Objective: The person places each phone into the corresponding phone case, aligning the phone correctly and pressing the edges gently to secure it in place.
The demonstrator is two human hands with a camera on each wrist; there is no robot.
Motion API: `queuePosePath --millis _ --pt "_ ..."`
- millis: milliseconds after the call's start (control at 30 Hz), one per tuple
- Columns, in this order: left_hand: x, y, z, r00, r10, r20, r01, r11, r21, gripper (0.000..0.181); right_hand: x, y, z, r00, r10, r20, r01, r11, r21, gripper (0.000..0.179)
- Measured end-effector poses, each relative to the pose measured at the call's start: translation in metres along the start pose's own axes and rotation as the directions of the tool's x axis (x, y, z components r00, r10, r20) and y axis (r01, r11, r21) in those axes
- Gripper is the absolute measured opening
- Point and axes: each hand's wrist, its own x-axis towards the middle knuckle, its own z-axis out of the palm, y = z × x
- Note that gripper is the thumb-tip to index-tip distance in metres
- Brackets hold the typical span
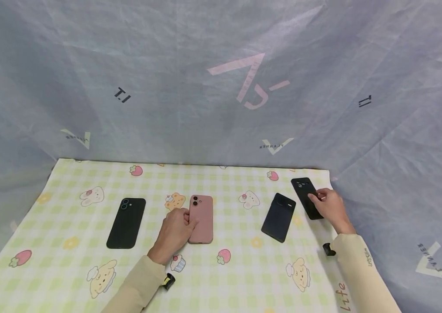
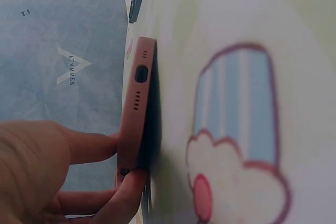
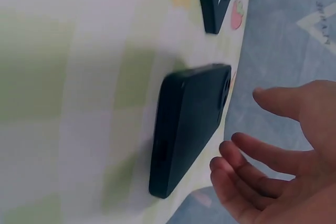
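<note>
Left hand (image 1: 175,230) pinches pink phone (image 1: 204,219) to its right, by edge.

Worktop with green-and-white checked covering (image 1: 244,282): across lower frame. Grey-blue printed fabric curtain (image 1: 189,117): behind, and at both sides. On worktop, left to right: flat black rectangular phone (image 1: 126,228), lower left; flat pink rectangular phone (image 1: 204,219), lower centre; flat navy rectangular phone (image 1: 278,218), right of centre; slim black rectangular phone (image 1: 304,197), farther back, near right edge. Hands: left hand (image 1: 174,230) at pink phone's left side; right hand (image 1: 330,208) right of slim phone.
</note>
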Motion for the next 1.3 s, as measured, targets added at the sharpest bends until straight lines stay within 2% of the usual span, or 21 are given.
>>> queuePosePath --millis 267,400,467,767,900,1033,1167,1300 --pt "-0.004 0.003 0.0 1.0 -0.022 0.002 0.022 1.0 0.014 0.025 0.008 0.011 -0.007 0.992 0.028 0.124 -0.013 0.993 -0.118 0.07" --pt "-0.005 0.006 -0.001 1.0 -0.015 0.005 0.015 0.997 0.071 0.026 0.014 0.015 -0.006 0.967 0.1 0.233 -0.071 0.989 -0.127 0.064" --pt "-0.005 0.006 -0.001 1.0 -0.009 0.004 0.009 0.996 0.092 0.026 0.016 0.018 -0.005 0.957 0.127 0.262 -0.1 0.988 -0.114 0.062" --pt "-0.005 0.007 -0.001 1.0 -0.005 0.01 0.003 0.993 0.114 0.028 0.021 0.023 -0.002 0.946 0.152 0.286 -0.136 0.988 -0.077 0.061" --pt "-0.005 0.007 0.002 1.0 0.022 -0.016 -0.02 0.991 0.131 0.046 0.023 0.022 -0.003 0.934 0.181 0.307 -0.169 0.983 -0.066 0.059" --pt "-0.006 0.013 0.007 0.995 0.081 -0.052 -0.072 0.984 0.161 0.065 0.024 0.022 -0.003 0.928 0.201 0.315 -0.19 0.98 -0.065 0.059" --pt "-0.006 0.026 0.015 0.982 0.172 -0.08 -0.154 0.968 0.198 0.062 0.026 0.022 -0.003 0.93 0.2 0.307 -0.194 0.98 -0.052 0.064" --pt "-0.006 0.042 0.028 0.969 0.239 -0.059 -0.22 0.95 0.221 0.051 0.025 0.019 -0.002 0.93 0.21 0.302 -0.207 0.977 -0.043 0.066"
